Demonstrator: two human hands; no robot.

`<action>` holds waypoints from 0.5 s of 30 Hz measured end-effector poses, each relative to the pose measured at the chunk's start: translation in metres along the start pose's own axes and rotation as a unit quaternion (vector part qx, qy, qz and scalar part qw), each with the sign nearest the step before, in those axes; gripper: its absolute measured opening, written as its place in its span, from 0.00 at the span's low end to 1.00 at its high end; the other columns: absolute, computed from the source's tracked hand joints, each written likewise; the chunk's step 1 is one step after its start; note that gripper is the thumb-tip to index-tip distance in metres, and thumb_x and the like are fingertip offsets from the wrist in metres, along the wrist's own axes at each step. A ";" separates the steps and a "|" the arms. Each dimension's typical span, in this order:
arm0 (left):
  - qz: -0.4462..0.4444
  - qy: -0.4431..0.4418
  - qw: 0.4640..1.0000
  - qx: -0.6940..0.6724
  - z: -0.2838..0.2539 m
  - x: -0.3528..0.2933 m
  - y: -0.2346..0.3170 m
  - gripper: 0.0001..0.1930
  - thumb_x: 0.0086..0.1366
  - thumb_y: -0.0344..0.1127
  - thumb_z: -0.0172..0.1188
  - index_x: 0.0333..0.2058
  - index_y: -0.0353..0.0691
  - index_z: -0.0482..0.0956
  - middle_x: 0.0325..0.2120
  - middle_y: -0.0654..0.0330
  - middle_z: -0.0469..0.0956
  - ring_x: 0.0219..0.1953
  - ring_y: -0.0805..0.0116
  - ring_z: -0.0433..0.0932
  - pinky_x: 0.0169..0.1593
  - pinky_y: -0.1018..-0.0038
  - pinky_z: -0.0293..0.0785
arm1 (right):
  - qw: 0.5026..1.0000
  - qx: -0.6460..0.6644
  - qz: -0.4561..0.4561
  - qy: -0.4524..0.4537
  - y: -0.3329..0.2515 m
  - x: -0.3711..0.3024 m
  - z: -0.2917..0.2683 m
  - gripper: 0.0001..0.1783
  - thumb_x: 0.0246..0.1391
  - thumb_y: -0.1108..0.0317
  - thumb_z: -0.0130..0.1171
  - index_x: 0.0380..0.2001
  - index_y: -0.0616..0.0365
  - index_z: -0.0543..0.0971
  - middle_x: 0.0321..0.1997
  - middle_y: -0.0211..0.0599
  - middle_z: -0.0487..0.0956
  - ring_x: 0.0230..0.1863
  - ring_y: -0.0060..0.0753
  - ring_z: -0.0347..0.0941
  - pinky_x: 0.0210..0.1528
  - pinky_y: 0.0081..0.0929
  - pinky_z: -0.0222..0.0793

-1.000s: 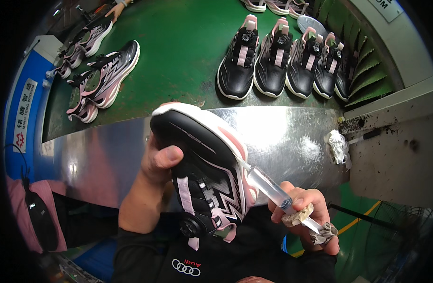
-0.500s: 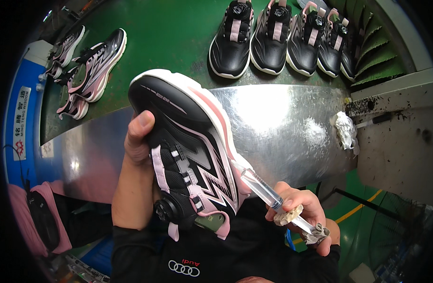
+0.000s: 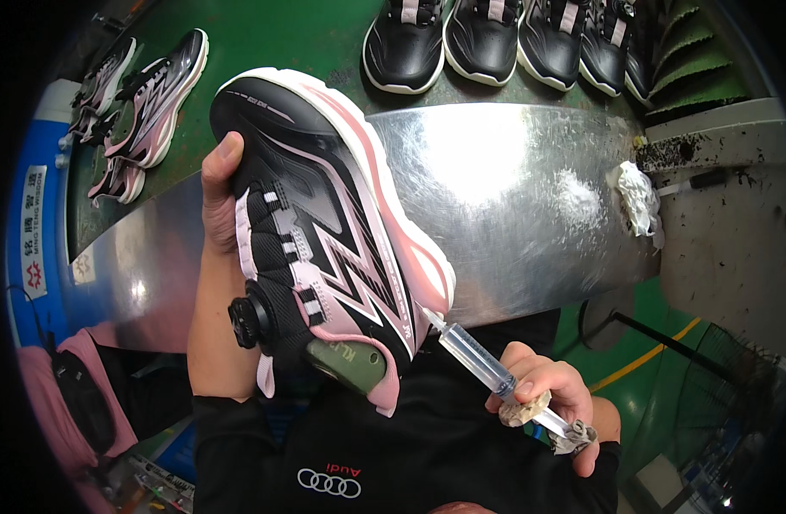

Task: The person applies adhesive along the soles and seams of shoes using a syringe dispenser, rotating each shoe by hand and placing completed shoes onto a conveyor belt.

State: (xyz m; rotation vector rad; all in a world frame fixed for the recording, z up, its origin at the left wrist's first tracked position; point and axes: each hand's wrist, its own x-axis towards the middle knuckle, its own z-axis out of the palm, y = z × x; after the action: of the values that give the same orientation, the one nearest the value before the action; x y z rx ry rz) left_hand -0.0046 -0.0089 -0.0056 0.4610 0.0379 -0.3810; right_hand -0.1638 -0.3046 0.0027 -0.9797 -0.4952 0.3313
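Observation:
A black and pink sneaker [image 3: 341, 223] with a white and pink sole is gripped by my left hand [image 3: 222, 184], thumb on its upper near the toe. The toe points up and away, and the heel is toward me. A green shoe last [image 3: 346, 364] fills the collar, and a round black dial [image 3: 251, 320] sits on the tongue. My right hand [image 3: 547, 385] is closed round a clear syringe [image 3: 476, 355] with wrapped finger grips and plunger end. The syringe's tip meets the seam between the upper and the sole by the heel.
Several matching sneakers [image 3: 487, 43] stand on the green bench [image 3: 281, 38] at the back. More pairs [image 3: 157, 103] lie at the far left. A metal plate [image 3: 496, 240] covers the bench front; crumpled white material [image 3: 637, 199] and a dark-handled brush [image 3: 697, 182] lie at its right.
The sneaker has turned in my left hand, showing more of its side and the green last. The syringe tip now lies nearer the heel along the sole seam. The whole view has shifted.

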 end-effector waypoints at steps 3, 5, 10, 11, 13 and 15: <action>0.007 0.031 0.999 0.012 -0.004 0.002 -0.002 0.22 0.59 0.45 0.55 0.47 0.36 0.72 0.43 0.54 0.77 0.43 0.61 0.77 0.50 0.66 0.72 | 1.000 -0.012 -0.002 0.005 0.003 -0.007 -0.002 0.55 0.34 0.28 0.60 0.52 0.68 0.67 0.43 0.42 0.72 0.39 0.30 0.61 0.40 0.22 0.53; 0.018 0.065 0.997 0.040 -0.012 0.002 0.001 0.21 0.59 0.44 0.55 0.46 0.36 0.73 0.42 0.55 0.77 0.43 0.63 0.77 0.50 0.66 0.71 | 1.000 -0.015 -0.005 0.011 0.007 -0.010 -0.002 0.55 0.33 0.28 0.60 0.52 0.68 0.68 0.43 0.41 0.73 0.38 0.30 0.61 0.40 0.22 0.53; 0.000 0.081 0.996 0.047 -0.011 0.005 0.001 0.20 0.59 0.45 0.55 0.45 0.37 0.74 0.42 0.55 0.77 0.43 0.62 0.77 0.50 0.66 0.72 | 1.000 0.001 -0.019 0.023 0.014 -0.018 -0.005 0.55 0.33 0.29 0.61 0.52 0.68 0.68 0.44 0.40 0.72 0.39 0.30 0.61 0.40 0.22 0.53; 0.007 0.094 0.994 0.046 -0.011 0.005 0.001 0.21 0.59 0.45 0.56 0.45 0.37 0.74 0.42 0.55 0.77 0.43 0.62 0.77 0.50 0.66 0.72 | 0.999 0.003 -0.021 0.026 0.015 -0.018 -0.005 0.55 0.33 0.29 0.61 0.52 0.68 0.68 0.44 0.40 0.72 0.39 0.30 0.61 0.40 0.22 0.53; 0.023 0.111 0.992 0.049 -0.007 0.003 0.000 0.21 0.59 0.45 0.55 0.46 0.37 0.73 0.43 0.54 0.77 0.43 0.61 0.77 0.50 0.65 0.72 | 0.999 0.010 -0.016 0.026 0.016 -0.018 -0.005 0.55 0.33 0.30 0.62 0.52 0.68 0.67 0.43 0.40 0.73 0.39 0.29 0.60 0.40 0.22 0.53; 0.022 0.116 0.991 0.071 -0.006 0.001 0.003 0.21 0.58 0.44 0.56 0.47 0.37 0.72 0.43 0.54 0.76 0.44 0.61 0.77 0.50 0.64 0.73 | 1.000 0.010 -0.022 0.018 0.019 -0.016 -0.008 0.55 0.33 0.30 0.62 0.52 0.68 0.67 0.43 0.40 0.73 0.39 0.30 0.61 0.40 0.22 0.53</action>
State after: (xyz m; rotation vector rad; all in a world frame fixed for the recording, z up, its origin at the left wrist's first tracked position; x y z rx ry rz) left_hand -0.0025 -0.0042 -0.0098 0.6434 0.2268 -0.2862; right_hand -0.1741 -0.3081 -0.0217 -0.9519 -0.4782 0.2780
